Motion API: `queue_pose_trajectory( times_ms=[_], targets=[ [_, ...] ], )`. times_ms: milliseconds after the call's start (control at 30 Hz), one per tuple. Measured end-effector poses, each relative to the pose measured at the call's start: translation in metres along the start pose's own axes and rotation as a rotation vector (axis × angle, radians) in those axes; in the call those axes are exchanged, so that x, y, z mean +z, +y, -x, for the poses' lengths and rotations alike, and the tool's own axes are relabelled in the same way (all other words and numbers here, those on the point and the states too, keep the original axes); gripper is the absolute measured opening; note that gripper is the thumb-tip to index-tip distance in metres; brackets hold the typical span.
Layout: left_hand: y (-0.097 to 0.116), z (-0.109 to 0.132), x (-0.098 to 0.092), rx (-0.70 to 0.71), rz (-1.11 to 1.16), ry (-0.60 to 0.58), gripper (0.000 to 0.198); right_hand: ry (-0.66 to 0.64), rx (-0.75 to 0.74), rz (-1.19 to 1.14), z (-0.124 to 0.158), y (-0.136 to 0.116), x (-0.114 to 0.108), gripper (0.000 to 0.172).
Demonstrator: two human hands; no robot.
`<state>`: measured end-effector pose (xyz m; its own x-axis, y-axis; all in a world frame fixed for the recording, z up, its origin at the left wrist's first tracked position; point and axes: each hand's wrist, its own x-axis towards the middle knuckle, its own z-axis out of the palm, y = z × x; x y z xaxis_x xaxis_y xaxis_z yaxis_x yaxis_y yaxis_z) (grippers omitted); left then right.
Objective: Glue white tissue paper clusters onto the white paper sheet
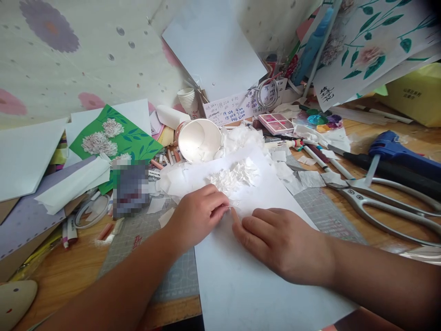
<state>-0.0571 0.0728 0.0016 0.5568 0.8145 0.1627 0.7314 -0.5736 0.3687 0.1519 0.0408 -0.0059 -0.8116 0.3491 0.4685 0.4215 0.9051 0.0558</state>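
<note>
A large sheet of white paper [237, 271] lies under both hands. On it sits a clump of crumpled white tissue-paper petals [236, 175], just beyond the fingertips. My left hand [198, 214] is closed, thumb and forefinger pinching a small thin piece of white tissue paper [235, 203]. From the other side, my right hand [284, 241] meets it with bent, closed fingers at the same little piece. The fingertips of both hands nearly touch. What lies inside the right hand's curled fingers is hidden.
Behind the sheet a white paper cup [200, 140] lies tipped over. Large scissors [379, 202] and a blue glue gun [399, 149] lie at right. A grey cutting mat [175, 276] shows beneath. A green card with paper flowers [103, 124] leans at left.
</note>
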Motion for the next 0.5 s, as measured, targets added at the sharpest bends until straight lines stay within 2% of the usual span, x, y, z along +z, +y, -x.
queue_pose_trajectory(
  times_ms=[167,233,400,500],
  targets=[
    [0.001,0.000,-0.002,-0.045,-0.023,-0.004,0.013,-0.025,0.011,0.003,-0.001,0.001,0.000,0.017],
    [0.002,-0.001,-0.003,-0.061,-0.015,0.009,0.012,0.037,-0.012,0.009,0.000,0.001,-0.002,0.014],
    [0.000,0.000,-0.009,-0.077,0.006,0.018,0.013,0.310,-0.076,-0.095,0.006,0.002,-0.008,0.011],
    [-0.009,0.003,-0.021,-0.129,-0.045,0.105,0.011,0.303,0.028,-0.104,0.007,0.004,-0.007,0.010]
  ],
)
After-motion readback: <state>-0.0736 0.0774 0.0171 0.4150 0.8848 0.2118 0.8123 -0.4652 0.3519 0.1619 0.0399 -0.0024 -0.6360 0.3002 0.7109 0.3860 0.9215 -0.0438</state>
